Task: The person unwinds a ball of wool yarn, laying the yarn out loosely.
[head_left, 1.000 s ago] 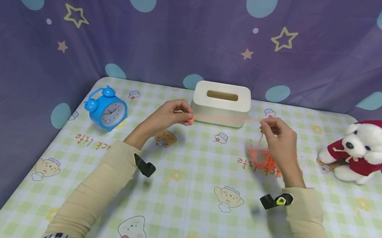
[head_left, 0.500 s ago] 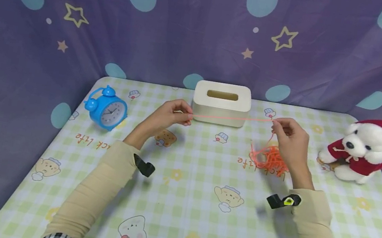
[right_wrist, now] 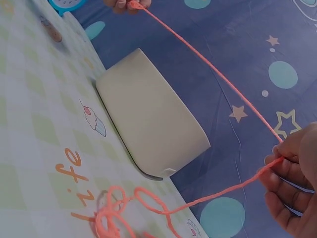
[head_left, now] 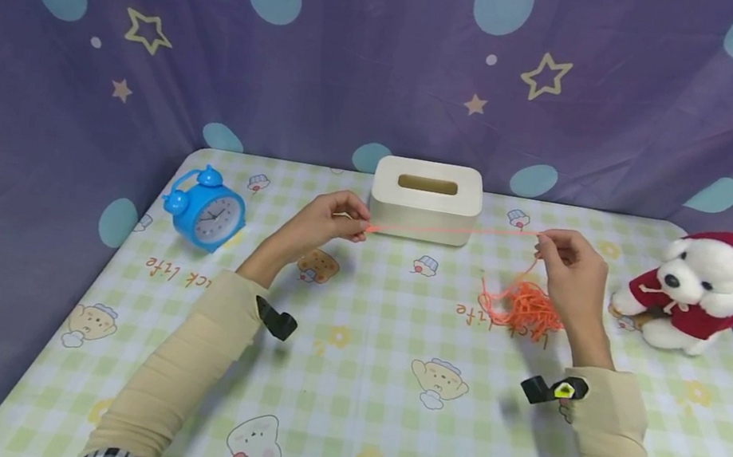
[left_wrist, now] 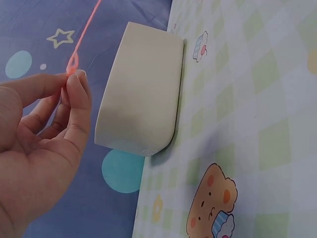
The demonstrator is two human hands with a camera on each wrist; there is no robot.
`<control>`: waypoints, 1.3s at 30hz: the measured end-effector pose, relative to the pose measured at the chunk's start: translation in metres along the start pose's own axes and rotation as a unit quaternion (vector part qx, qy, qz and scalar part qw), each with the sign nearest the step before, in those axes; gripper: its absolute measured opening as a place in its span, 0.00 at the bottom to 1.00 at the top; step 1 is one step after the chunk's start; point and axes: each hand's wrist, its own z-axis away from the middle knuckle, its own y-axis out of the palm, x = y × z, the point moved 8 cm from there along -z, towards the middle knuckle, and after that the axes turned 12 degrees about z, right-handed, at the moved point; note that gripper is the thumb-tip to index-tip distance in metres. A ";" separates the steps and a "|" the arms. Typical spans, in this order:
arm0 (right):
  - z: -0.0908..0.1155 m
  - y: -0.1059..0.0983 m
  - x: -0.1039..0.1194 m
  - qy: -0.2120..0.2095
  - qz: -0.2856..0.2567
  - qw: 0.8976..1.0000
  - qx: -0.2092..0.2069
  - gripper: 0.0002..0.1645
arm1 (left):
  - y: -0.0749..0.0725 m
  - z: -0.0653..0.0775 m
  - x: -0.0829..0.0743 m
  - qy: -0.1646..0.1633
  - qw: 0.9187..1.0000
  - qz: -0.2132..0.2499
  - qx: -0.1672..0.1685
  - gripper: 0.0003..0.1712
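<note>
Orange yarn [head_left: 454,229] runs taut between the two hands, above the table and in front of the tissue box. My left hand [head_left: 328,216] pinches one end between thumb and fingertips. A small loop [left_wrist: 74,62] of the yarn stands out from those fingertips in the left wrist view. Over to the right, my right hand [head_left: 573,275] pinches the strand between thumb and index finger. From there the yarn drops to a loose tangled pile [head_left: 528,308] on the tablecloth, just below and left of that hand.
A cream tissue box [head_left: 422,218] stands at the back middle. On the left is a blue alarm clock [head_left: 212,215]. A white plush dog [head_left: 698,292] in red clothes sits at the right. The checked tablecloth [head_left: 340,386] has printed cartoons, and a purple curtain hangs behind.
My right hand has moved to the right, lengthening the taut stretch of yarn and uncovering more of the pile. The left hand has stayed nearly still.
</note>
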 end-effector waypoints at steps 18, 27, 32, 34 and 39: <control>-0.002 -0.017 -0.006 0.007 -0.004 1.000 -0.029 0.15 | -0.003 0.002 0.002 -0.030 0.998 -0.039 -0.025 0.12; -0.002 -0.019 -0.007 0.011 -0.004 1.000 -0.028 0.16 | -0.001 0.001 0.008 -0.045 0.992 -0.119 0.004 0.12; -0.001 -0.019 -0.008 0.011 0.000 1.000 -0.026 0.16 | 0.000 0.003 0.011 -0.064 0.986 -0.153 0.016 0.10; -0.001 -0.018 -0.008 0.013 0.004 1.000 -0.024 0.16 | -0.001 0.004 0.013 -0.067 0.985 -0.156 0.019 0.09; 0.000 -0.016 -0.012 0.019 0.026 0.999 -0.008 0.17 | -0.006 0.001 0.019 -0.060 0.988 -0.142 0.022 0.09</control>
